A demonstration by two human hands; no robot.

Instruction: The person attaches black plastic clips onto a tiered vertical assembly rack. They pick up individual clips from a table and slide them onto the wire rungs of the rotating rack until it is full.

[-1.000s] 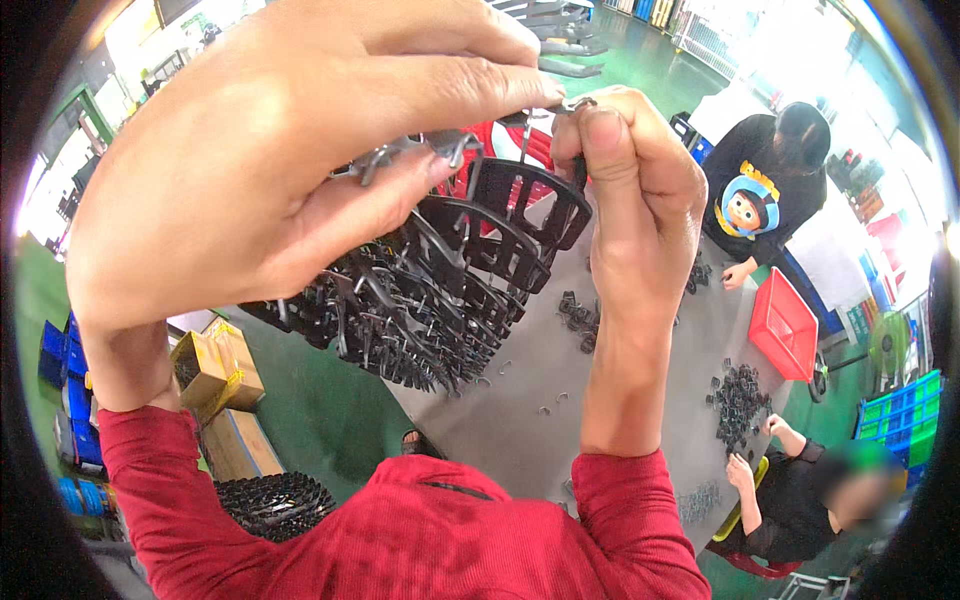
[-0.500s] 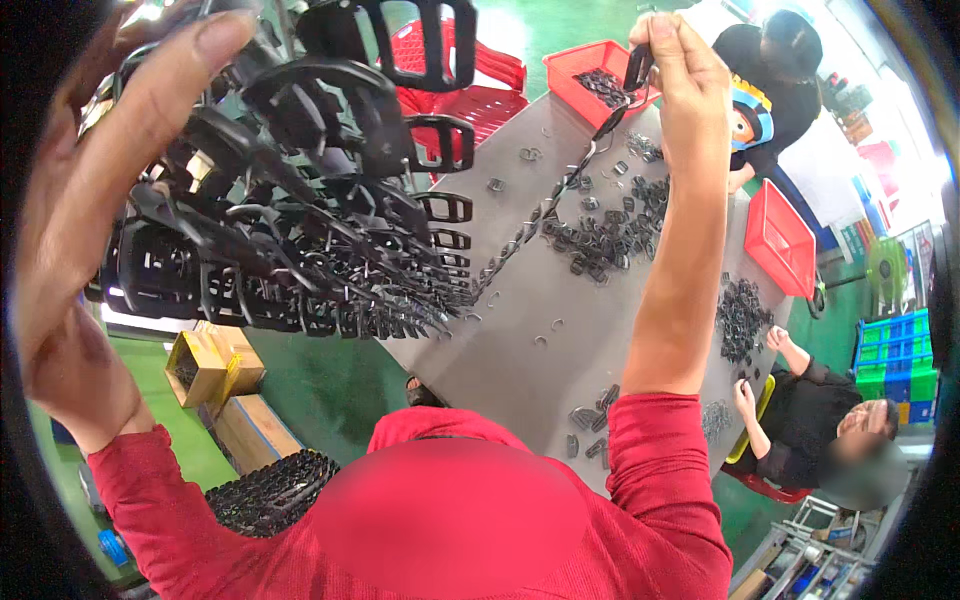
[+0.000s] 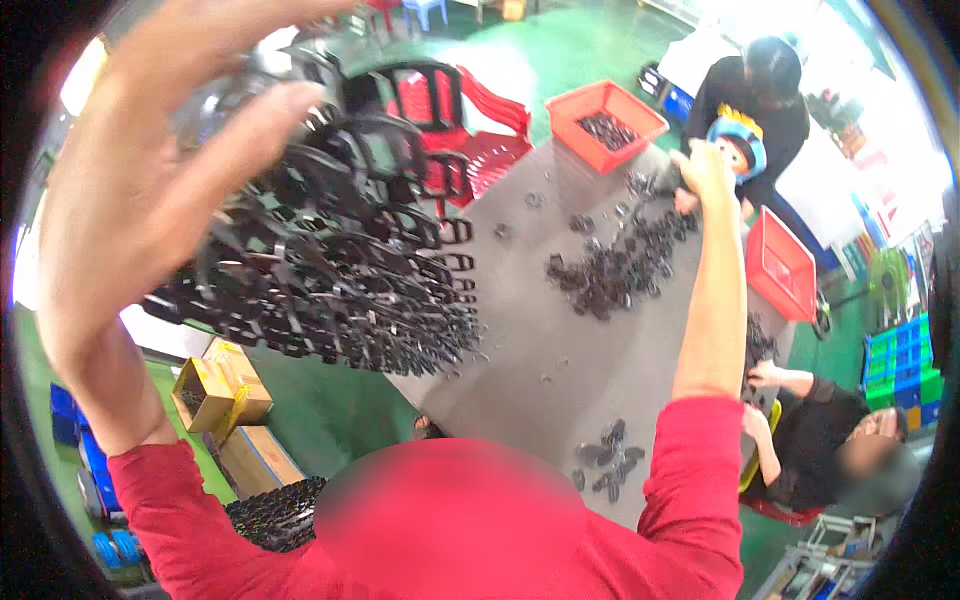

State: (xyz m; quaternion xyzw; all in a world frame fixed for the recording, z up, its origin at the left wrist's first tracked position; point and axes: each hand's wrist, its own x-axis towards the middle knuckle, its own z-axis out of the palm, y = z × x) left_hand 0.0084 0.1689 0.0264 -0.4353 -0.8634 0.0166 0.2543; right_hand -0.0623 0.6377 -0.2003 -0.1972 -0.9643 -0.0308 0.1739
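A thick bunch of linked black plastic buckles (image 3: 330,240) hangs at the upper left, tapering down and right over the table's edge. My left hand (image 3: 170,180) is raised large beside it, smeared at the edges. Its thumb and a finger stretch apart toward the top of the bunch, and the other fingers are hidden. My right hand (image 3: 711,172) is held out over the far right of the table. Its fingers are blurred, and nothing shows plainly between them. Loose black buckles (image 3: 620,265) lie heaped on the grey table (image 3: 500,390) below and left of it.
A red basket (image 3: 605,155) with black pieces stands at the table's far end, another red basket (image 3: 780,265) at its right edge. Two co-workers (image 3: 750,100) are beyond and to the right. Red chairs (image 3: 490,150) stand at the far left, cardboard boxes (image 3: 225,390) on the left.
The twisted dark strand with a buckle that my right hand pinched no longer shows. That hand has moved right and lower in the view. My left thumb and finger have shifted right.
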